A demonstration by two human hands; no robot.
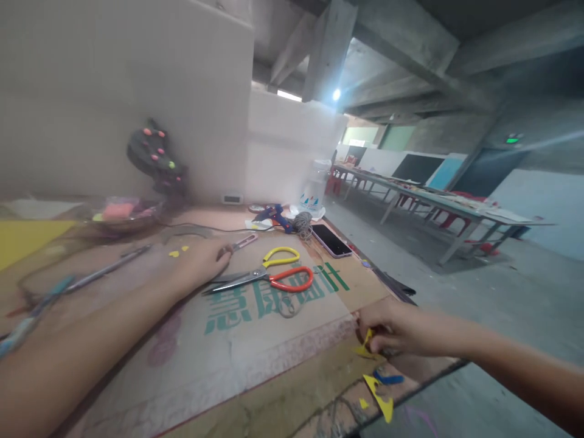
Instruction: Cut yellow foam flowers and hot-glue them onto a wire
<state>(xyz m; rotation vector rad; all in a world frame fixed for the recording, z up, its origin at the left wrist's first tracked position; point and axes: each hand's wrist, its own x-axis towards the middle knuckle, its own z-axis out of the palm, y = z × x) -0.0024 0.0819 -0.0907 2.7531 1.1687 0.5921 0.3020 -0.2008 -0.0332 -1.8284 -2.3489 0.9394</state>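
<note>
Near the table's (422, 370) right edge, the fingers of the right hand (390, 325) curl down in what looks like a closed pinch on a yellow scrap (364, 349), part of it standing up by the thumb and part lying low. Thin stuff like this probably handles best between flat finger pads, pressed lightly, so that it neither creases nor slips; blur hides how much is caught. The fingers of the left hand (205, 260) bend over the near end of a pink cutter (246, 241); whether they grip it or merely rest there, I cannot tell. Fingertips are best kept on its handle, back from any blade. Just on the near side of the right hand, 2 more yellow pieces (382, 401) and a blue strip (389, 378) lie loose, so a low wrist could brush them off the edge. Between the hands lie scissors (261, 272), points toward the left wrist; that hand is safer lifted than slid back. Farther out, the phone (332, 241), yarn (302, 225) and glue gun (276, 216) sit apart from both hands.
</note>
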